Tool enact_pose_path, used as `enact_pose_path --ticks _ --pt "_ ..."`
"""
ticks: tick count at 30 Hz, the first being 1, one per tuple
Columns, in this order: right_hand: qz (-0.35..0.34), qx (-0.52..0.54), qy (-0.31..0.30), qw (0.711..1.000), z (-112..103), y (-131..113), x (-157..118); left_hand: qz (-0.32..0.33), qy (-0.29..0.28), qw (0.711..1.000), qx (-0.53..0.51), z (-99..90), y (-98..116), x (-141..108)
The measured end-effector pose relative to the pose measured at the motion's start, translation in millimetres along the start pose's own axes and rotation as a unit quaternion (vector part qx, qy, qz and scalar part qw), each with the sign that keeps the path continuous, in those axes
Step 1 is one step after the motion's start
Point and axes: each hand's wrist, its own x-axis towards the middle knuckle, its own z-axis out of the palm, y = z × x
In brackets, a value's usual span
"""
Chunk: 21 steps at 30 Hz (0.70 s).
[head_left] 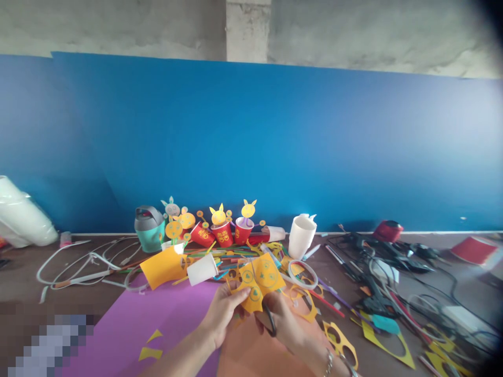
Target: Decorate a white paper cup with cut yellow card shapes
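Observation:
A piece of yellow paper (pixel 268 272) with several drawn circle faces is pinched between the thumb and fingers of my left hand (pixel 220 312). On its right side, my right hand (pixel 283 320) grips a pair of scissors (pixel 270 318); a dark handle loop shows, while the blades are mostly hidden by the paper. Both hands meet above a purple sheet (pixel 129 324) and an orange sheet (pixel 259 351). Two yellow paper scraps (pixel 151 353) lie on the purple sheet.
Red cups (pixel 222 235) with yellow paper bunny heads stand along the blue partition (pixel 236 131). Around them are a teal container (pixel 150 235), white cups (pixel 302 238), a yellow cup-shaped piece (pixel 163 267) and a tape roll (pixel 302 275). Cables, a glue gun (pixel 375 301) and cut yellow leftovers (pixel 340 343) crowd the right.

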Motion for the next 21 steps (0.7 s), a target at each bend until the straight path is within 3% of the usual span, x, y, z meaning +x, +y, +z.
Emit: enact_pose_path --ticks 12,21 --pt "-0.004 0.092 0.014 0.996 7 5 7 -0.006 0.013 1.0 -0.024 -3.1 6 5" --pt "0.021 0.202 0.042 0.978 15 12 15 0.076 0.067 0.995 0.004 -8.9 15 5"
